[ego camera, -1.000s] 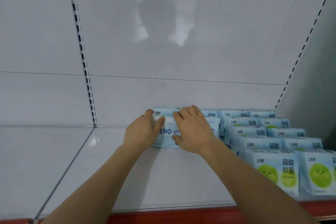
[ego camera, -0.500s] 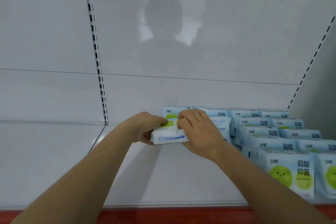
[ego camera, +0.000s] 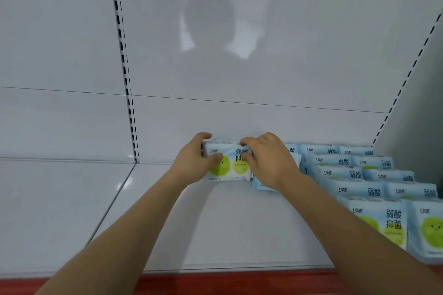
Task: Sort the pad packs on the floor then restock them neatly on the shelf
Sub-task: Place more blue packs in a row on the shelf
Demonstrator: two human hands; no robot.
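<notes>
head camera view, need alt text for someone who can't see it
Both hands, left hand and right hand, grip an upright pad pack at the back of a white shelf. Rows of matching packs fill the shelf's right side.

bright even light, soft head shadow on back panel [ego camera: 215,108] — wide-angle edge bending

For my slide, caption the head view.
Both hands stand a pale-blue green-circled pad pack upright on the white shelf.
</notes>
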